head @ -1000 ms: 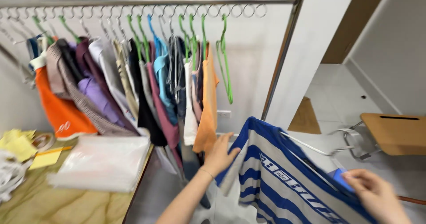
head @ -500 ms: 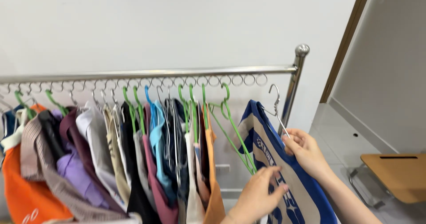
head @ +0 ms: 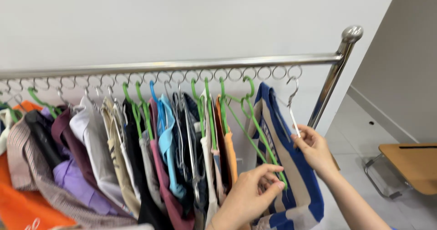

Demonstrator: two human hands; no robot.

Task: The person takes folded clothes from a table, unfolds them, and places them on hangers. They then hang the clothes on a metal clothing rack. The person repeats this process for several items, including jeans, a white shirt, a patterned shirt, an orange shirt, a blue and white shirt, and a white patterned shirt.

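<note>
Against the plain white wall point(head: 182, 16), a steel garment rail point(head: 182, 66) runs from the left edge to an upright post point(head: 334, 75) capped with a round knob, and a row of small metal rings point(head: 214, 75) hangs along its underside. Below the rail hangs a tightly packed row of clothes point(head: 136, 166): an orange piece at the far left, then brown, lilac, maroon, white, cream, black, pink, light blue, dark and orange garments, most of them on green hangers hooked into the rings.

At the right end of the row hangs the blue and beige striped shirt point(head: 291, 175), on a white hanger point(head: 293, 116) whose metal hook sits at one of the last rings near the post. To the right, on the pale tiled floor, stands a wooden-topped stool point(head: 409, 164) with a metal frame, well apart from the rail.

Smaller still, the right hand point(head: 316, 150) is closed on the lower part of the white hanger, at the shirt's right shoulder. The left hand point(head: 252, 193) comes up from below, thumb and fingers pinched together on the arm of an empty green hanger point(head: 255, 125) that lies slanted against the front of the striped shirt. Both hands are near each other but not touching.
</note>
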